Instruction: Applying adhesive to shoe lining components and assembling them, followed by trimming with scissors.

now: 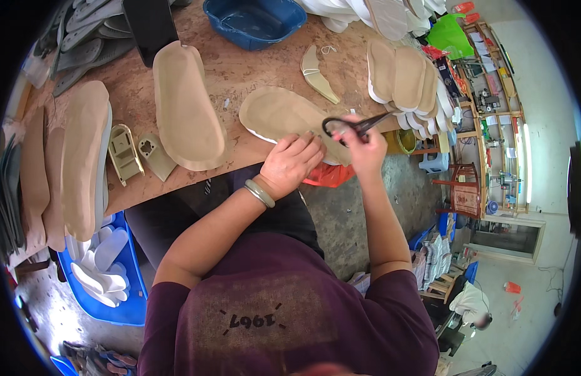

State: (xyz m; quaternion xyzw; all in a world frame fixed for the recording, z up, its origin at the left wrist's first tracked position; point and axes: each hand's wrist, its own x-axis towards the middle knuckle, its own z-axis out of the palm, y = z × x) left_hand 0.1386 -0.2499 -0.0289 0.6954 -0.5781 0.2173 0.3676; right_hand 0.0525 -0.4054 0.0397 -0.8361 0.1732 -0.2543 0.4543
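A tan insole point(278, 114) with a white edge lies at the table's front edge. My left hand point(290, 164) grips its near side, fingers bent over the top, and a bangle sits on that wrist. Black-handled scissors point(373, 124) are in my right hand point(368, 153), held over the insole's right end with the blades pointing up and right. Part of the insole's right end is hidden by my hands. Just beneath it a red plastic bag point(331, 177) shows. Behind lies a curved tan piece point(316, 76) with string around it.
Left of my hands are a large tan insole point(185, 109), another standing insole point(83, 160) and a tan plastic holder point(125, 153). A blue basin point(256, 28) stands at the back. Stacked insoles point(408, 80) are on the right. Below the table's left side is a blue bin point(137, 294) of white pieces.
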